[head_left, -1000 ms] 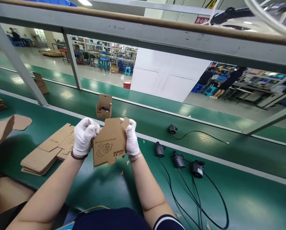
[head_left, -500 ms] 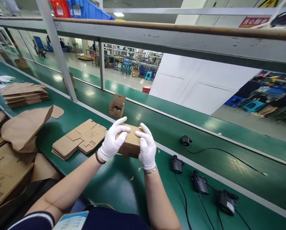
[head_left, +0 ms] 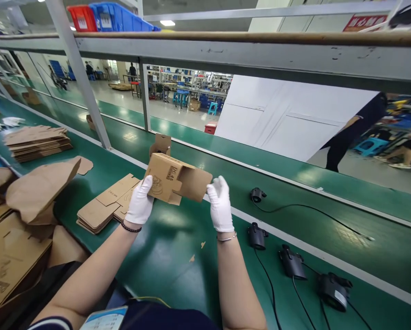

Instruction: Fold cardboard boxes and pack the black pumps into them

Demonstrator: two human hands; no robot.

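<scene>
A brown cardboard box [head_left: 162, 176] with printing on its side is held up in front of me, its right end open and a wide flap sticking out to the right. My left hand [head_left: 141, 201], in a white glove, grips the box's lower left end. At the flap's right edge is my right hand [head_left: 220, 205], also gloved, its fingers bent and the fingertips against the flap. Just behind the held box, partly covered by it, another cardboard box [head_left: 161, 143] has its lid up. Flattened boxes [head_left: 100, 208] lie stacked left of my left hand.
Black devices with cables [head_left: 292, 262] stand at the right of the green bench [head_left: 178, 284]; one [head_left: 258, 195] sits on the belt beyond. Flat cardboard [head_left: 36, 143] and brown paper [head_left: 43, 188] lie left. A slanted post [head_left: 78, 73] rises from the bench. Somebody [head_left: 357, 128] walks behind.
The box has turned and moved up and left, so its open end and flap now show. My right hand has moved right, from the box's side to the flap's edge.
</scene>
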